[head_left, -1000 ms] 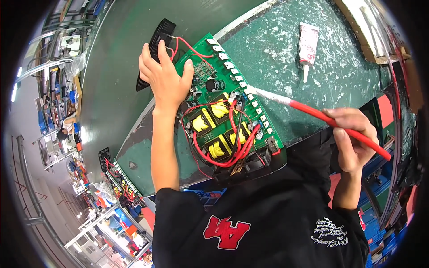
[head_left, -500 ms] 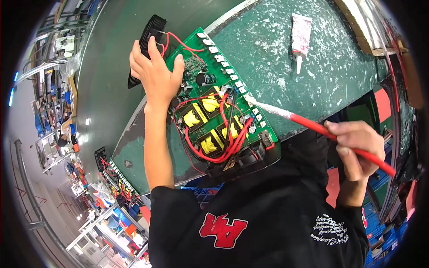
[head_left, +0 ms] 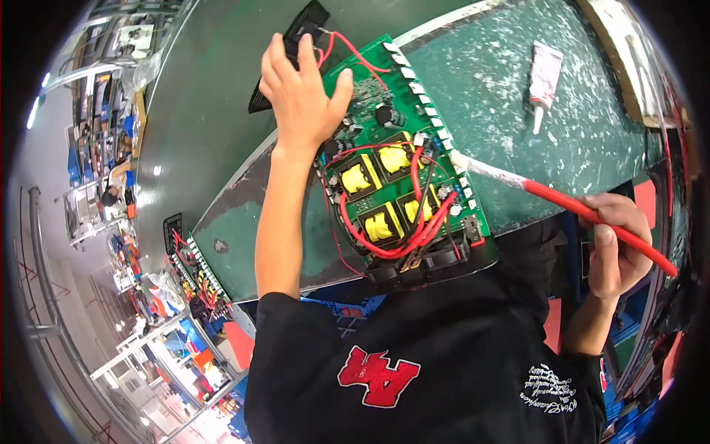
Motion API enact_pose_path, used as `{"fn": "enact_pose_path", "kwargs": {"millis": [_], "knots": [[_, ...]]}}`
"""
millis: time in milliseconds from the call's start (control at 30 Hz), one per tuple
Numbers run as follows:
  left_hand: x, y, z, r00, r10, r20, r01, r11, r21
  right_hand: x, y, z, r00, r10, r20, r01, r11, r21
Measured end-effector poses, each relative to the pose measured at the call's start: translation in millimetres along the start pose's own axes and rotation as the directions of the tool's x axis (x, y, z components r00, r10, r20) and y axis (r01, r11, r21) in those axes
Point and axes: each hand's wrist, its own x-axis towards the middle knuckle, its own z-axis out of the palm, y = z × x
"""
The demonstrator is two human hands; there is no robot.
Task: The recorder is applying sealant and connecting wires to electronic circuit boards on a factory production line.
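Observation:
A green circuit board [head_left: 373, 70] lies on the green worktop, its near end in a black tray. It carries yellow-wound transformers [head_left: 355, 178], black capacitors and looped red wires [head_left: 384, 254]. Over its far left corner my left hand [head_left: 305, 100] spreads its fingers, fingertips at a black slotted panel [head_left: 292, 52] wired to the board. My right hand [head_left: 621, 240] grips a red-handled brush [head_left: 573, 205] whose tip is coated white. That tip touches one of the white-coated parts [head_left: 424, 99] in a row along the board's right edge.
A white tube [head_left: 545, 78] with a pointed nozzle lies on the white-smeared worktop [head_left: 481, 92] to the right. An open carton [head_left: 617, 59] stands at the far right. Another wired board [head_left: 198, 270] sits at the left. Shelving and a person are farther off.
The whole view has shifted, so board, hands and tube appear farther right. The brush tip stays at about the same part of the row, and my left hand keeps its place.

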Motion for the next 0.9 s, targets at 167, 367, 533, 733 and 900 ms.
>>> {"fn": "enact_pose_path", "kwargs": {"millis": [167, 367, 533, 733, 900], "knots": [[-1.5, -5.9, -6.1, 0.999, 0.023, -0.035, -0.024, 0.999, -0.034, -15.3, -6.5, -10.4, 0.998, -0.037, 0.045, 0.041, 0.995, -0.092], [-3.0, -0.2, -37.1, 0.997, -0.071, -0.014, 0.068, 0.985, -0.158, -29.6, -6.8, -12.9, 0.994, 0.011, -0.104, -0.016, 0.999, -0.045], [-10.1, 51.3, -97.8, 0.984, -0.087, 0.157, 0.155, 0.848, -0.506, -27.0, -4.3, -1.2, 0.991, 0.018, -0.133, -0.027, 0.998, -0.062], [-48.4, 111.6, -133.1, 0.958, 0.131, 0.257, 0.104, 0.675, -0.73, -33.8, -4.4, -17.2, 0.994, 0.065, -0.092, -0.066, 0.998, -0.014], [-69.0, 122.2, -138.6, 0.961, 0.152, 0.23, 0.076, 0.655, -0.752, -31.3, -7.0, -15.3, 0.995, 0.032, -0.09, -0.04, 0.995, -0.092]]}}
